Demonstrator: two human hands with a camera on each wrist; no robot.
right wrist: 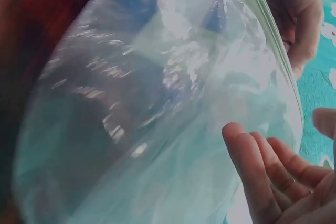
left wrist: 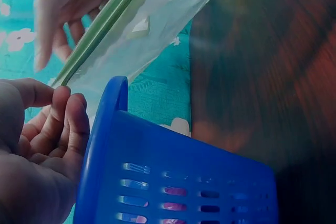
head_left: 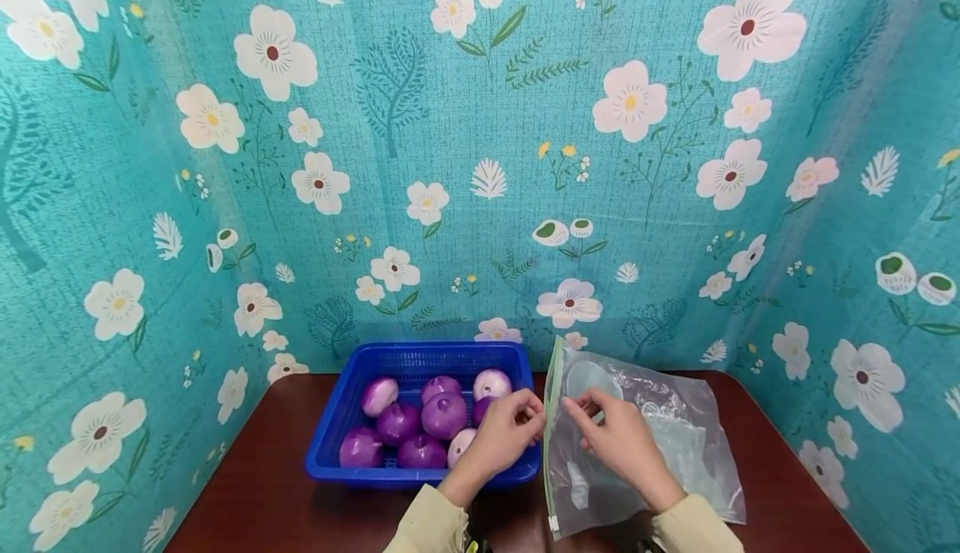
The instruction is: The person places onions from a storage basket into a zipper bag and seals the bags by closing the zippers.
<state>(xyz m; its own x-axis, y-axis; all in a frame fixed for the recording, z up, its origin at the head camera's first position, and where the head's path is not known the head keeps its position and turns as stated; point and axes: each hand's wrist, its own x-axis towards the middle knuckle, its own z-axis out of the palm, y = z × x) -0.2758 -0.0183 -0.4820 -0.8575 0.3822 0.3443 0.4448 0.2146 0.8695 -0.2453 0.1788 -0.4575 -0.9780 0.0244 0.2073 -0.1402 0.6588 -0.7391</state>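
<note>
A clear plastic bag (head_left: pixel 697 444) with a pale green zip edge (head_left: pixel 552 436) and a white slider at its near end stands partly raised, right of a blue basket. My left hand (head_left: pixel 506 432) pinches the zip edge between thumb and fingertips; the left wrist view shows this grip on the green strip (left wrist: pixel 100 30). My right hand (head_left: pixel 618 440) is beside the bag's face, fingers loosely bent, thumb apart from them. In the right wrist view the right hand (right wrist: pixel 283 182) has its fingers spread near the clear film (right wrist: pixel 157 103), holding nothing.
The blue basket (head_left: pixel 330 419) holds several purple onions (head_left: pixel 444 415) and stands against my left forearm. Beneath everything is a dark red-brown table (head_left: pixel 262 470). A teal flowered cloth (head_left: pixel 450 119) hangs behind and at both sides.
</note>
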